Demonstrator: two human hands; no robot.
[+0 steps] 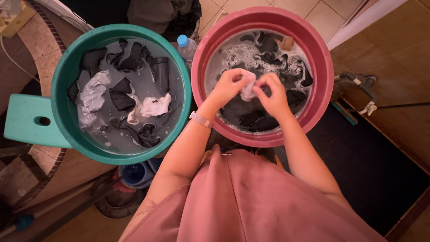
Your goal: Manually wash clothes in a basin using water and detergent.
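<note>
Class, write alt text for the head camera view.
Both hands, left hand and right hand, grip a pale cloth over a pink basin of soapy water and dark laundry. Beside it, a green basin holds more soaking clothes.

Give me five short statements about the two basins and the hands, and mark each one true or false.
1. Both hands grip a small pale cloth over the pink basin. True.
2. The green basin holds no water. False: it holds greyish water with dark and white garments soaking.
3. The left hand has a pale band on its wrist. True.
4. The right hand reaches into the green basin. False: it is over the pink basin, beside the left hand.
5. A blue-capped bottle stands between the two basins. True.
</note>
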